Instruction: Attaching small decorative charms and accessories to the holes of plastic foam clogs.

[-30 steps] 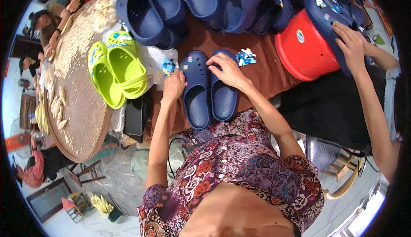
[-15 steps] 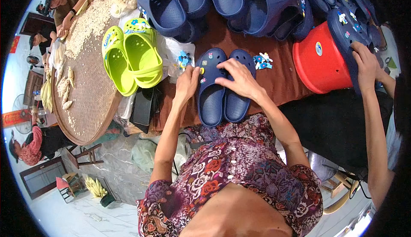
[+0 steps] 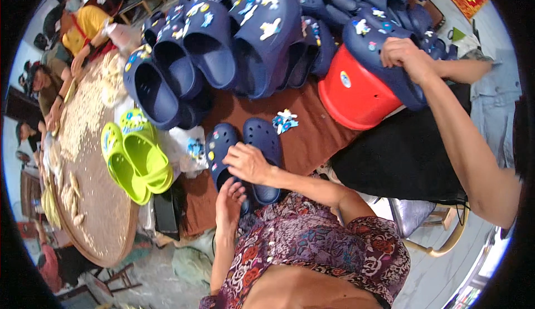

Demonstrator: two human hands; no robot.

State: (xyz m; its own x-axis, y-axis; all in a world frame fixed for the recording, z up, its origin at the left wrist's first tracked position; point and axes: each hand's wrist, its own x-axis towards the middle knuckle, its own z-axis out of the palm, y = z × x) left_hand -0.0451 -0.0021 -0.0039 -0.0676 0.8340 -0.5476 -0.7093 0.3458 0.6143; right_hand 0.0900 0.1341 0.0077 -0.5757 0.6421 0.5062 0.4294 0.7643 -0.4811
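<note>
A pair of small navy clogs (image 3: 266, 137) with charms lies on a brown cloth (image 3: 312, 136) in front of me. My right hand (image 3: 249, 164) rests across both clogs, fingers curled over their openings. My left hand (image 3: 230, 202) grips the heel end of the left clog (image 3: 218, 146). A loose white and blue charm (image 3: 285, 120) lies just beyond the pair.
Several large navy clogs (image 3: 262, 35) are piled at the back. Another person's hand (image 3: 405, 58) holds a navy clog on a red stool (image 3: 351, 97). Lime green clogs (image 3: 136, 158) sit left, beside a round woven tray (image 3: 95, 197) where other people work.
My hands have slid back from the toes toward the heel ends of the navy pair. The other person's hand stays on the clog over the red stool.
</note>
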